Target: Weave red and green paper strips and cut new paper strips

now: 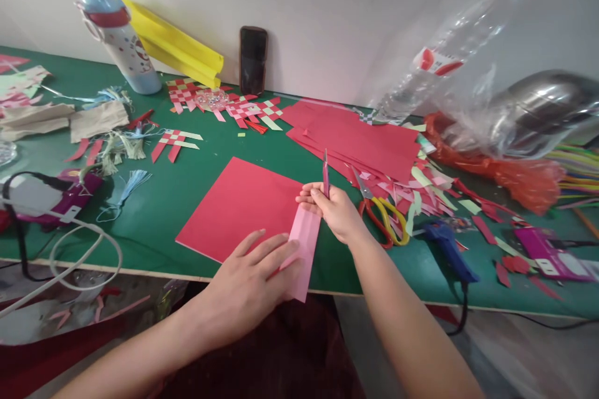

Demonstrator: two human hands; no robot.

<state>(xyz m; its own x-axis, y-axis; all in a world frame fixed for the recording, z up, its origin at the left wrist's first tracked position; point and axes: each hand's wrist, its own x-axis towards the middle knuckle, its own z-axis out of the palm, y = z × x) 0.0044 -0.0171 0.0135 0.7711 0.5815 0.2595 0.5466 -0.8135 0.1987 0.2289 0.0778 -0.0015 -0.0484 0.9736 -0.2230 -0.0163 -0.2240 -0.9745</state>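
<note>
A red sheet of paper (243,206) lies on the green table, with a pale pink strip (309,243) along its right side reaching to the table's front edge. My left hand (262,265) rests spread over the sheet's near corner and the strip, its fingers apart and pressing on the paper. A slim pink craft knife (326,177) with a pointed tip is gripped upright in my right hand (334,209). That hand's fingertips touch the strip's far end. Scissors (386,218) with red and yellow handles lie just right of my right hand.
Stacked red sheets (355,143) and paper scraps (430,187) lie behind and right. A blue glue gun (452,252), a plastic bottle (435,62), a phone (253,61), a flask (121,43), woven paper pieces (173,140) and tassels (124,190) surround the work. A white cable (116,249) loops at left.
</note>
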